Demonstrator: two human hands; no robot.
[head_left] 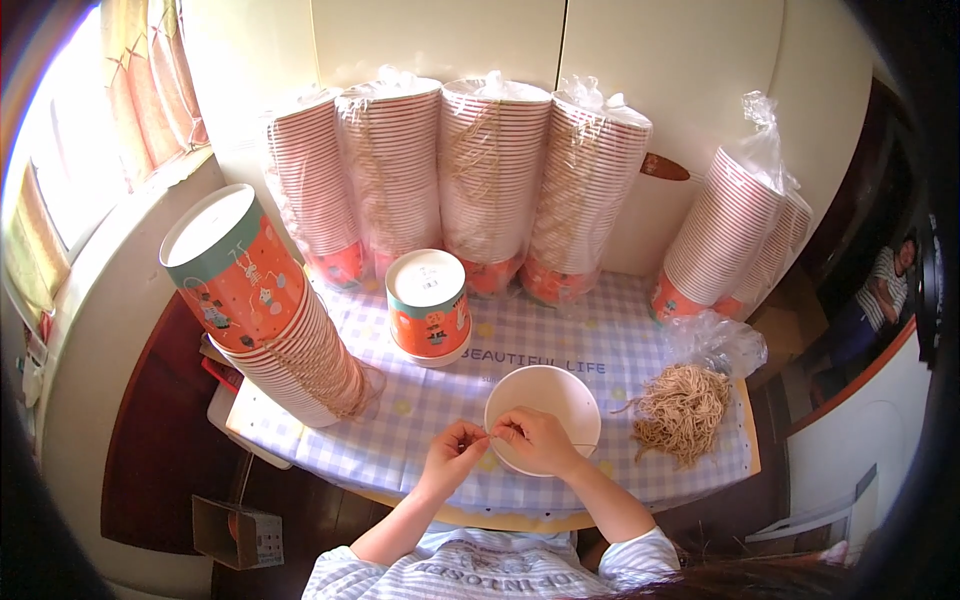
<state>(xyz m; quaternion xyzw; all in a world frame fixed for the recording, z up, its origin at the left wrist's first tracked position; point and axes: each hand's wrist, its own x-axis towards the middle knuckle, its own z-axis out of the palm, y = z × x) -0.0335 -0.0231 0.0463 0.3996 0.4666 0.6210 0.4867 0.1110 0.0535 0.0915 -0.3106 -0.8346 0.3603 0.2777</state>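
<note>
A white paper tub [562, 392] stands mouth up on the table in front of me. My left hand [458, 456] is closed in a pinch at its near left rim. My right hand [536, 438] is just over its mouth, also pinching, and the fingertips of both hands nearly meet. A thin beige string runs between my fingers, with a strand trailing to the right of my right hand. Just how the fingers grip it is too small to see. Beyond the tub's right side lies a loose heap of beige strings [682, 412].
On the checked tablecloth [400, 425], an orange and green tub [428, 305] sits upside down. A tall tub stack [270, 310] leans at the left. Several bagged stacks [492, 185] line the wall; more bagged stacks [725, 225] stand right. A person [884, 285] is at far right.
</note>
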